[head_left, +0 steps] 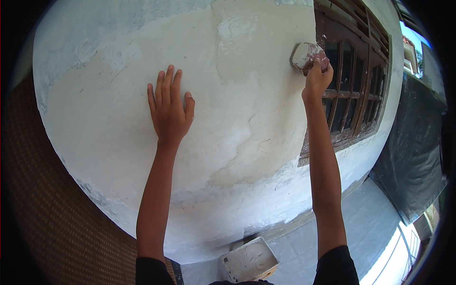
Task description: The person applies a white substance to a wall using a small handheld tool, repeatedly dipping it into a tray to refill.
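My left hand (169, 109) lies flat against the pale plastered wall (228, 114), its fingers stretched out and apart. Higher up and to the right, my right hand (317, 81) grips a reddish flat piece smeared with white (308, 56), at the wall beside the window frame. I cannot tell whether this piece is a scraper or sandpaper. Patches of smoother beige coating and a rough, chipped border show on the wall between my hands.
A brown wooden window (349, 90) with dark panes is set in the wall at right. Below, a tub of white paste (251, 260) stands on a grey floor sheet (365, 209). Black sheeting (408, 152) hangs at far right; a brown woven-looking surface (61, 199) lies at left.
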### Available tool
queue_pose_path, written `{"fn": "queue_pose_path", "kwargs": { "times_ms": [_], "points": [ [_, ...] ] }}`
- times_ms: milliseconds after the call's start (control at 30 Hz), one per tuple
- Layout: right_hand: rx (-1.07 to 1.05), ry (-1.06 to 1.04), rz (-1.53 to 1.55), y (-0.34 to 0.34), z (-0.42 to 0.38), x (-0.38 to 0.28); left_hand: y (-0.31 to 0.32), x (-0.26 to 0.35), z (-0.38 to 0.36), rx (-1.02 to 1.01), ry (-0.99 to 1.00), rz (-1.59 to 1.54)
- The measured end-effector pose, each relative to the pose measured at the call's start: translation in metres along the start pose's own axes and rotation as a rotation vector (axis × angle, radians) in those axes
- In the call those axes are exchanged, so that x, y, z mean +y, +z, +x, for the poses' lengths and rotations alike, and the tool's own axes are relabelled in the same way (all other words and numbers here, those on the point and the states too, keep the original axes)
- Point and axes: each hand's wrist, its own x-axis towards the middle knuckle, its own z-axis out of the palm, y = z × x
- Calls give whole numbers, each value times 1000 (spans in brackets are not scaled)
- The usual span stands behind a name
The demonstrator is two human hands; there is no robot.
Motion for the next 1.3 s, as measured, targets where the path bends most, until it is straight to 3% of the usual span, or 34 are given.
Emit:
{"fn": "queue_pose_path", "kwargs": {
  "times_ms": [33, 100, 167, 233, 333, 500, 600, 733, 900, 1067, 1233, 1300],
  "points": [
    [0, -3, 1, 3, -12, -11, 0, 0, 1, -1, -2, 6],
    [-269, 46, 63, 12, -50, -26, 1, 0, 1, 3, 0, -1],
    [-430, -197, -149, 27, -76, -12, 0, -1, 0, 2, 2, -10],
    [-604, -295, -278, 35, -110, -28, 0, -3, 0, -5, -1, -29],
    [-564, -323, -378, 39, -111, -23, 0, -5, 0, -7, -3, -35],
    [-142, -26, -197, -1, -19, 15, -1, -4, 0, -8, -2, -27],
    [21, -2, -129, -31, 14, 26, 0, -1, 0, 2, -6, -21],
    [-136, 31, -5, -20, -30, -7, 1, -1, 0, 13, -6, -16],
    [-484, -83, -204, 9, -71, -2, 0, -4, -1, 0, -1, -31],
    [-497, -159, -466, 9, -73, 0, -1, -5, -1, -5, -2, -28],
    [-168, 43, -162, -8, -48, -4, 0, -2, -2, 2, -4, -16],
    [-241, 53, -99, -8, -57, -10, 0, -2, -2, 1, -6, -16]
  ]
}}
